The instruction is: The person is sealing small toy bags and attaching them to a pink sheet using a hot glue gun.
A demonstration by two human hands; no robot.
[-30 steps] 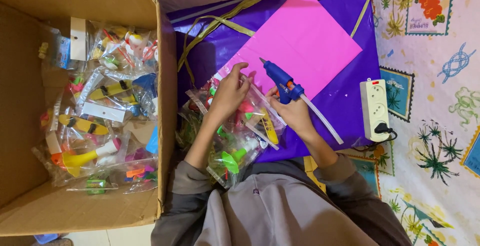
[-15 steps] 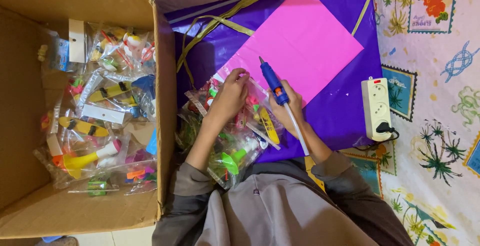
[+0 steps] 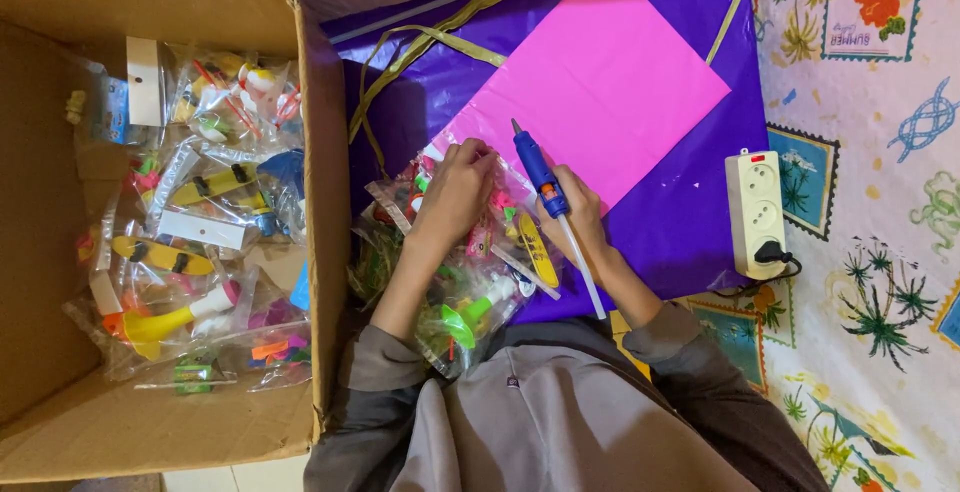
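Note:
My right hand grips a blue glue gun with a clear glue stick poking out behind; its nozzle points up toward the corner of a pink paper sheet. My left hand presses down on a clear plastic packet of small toys at the lower left edge of that pink sheet. More clear toy packets lie in a heap between my forearms, partly hidden by them.
A big cardboard box at left holds several bagged plastic toys. Purple wrapping sheet with gold ribbon lies under the pink paper. A white power strip with a black plug sits at right on a patterned cloth.
My right hand has swung the glue gun from lying slanted to the right to nozzle-up, pointing at the pink sheet's edge. My left hand stays on the packet.

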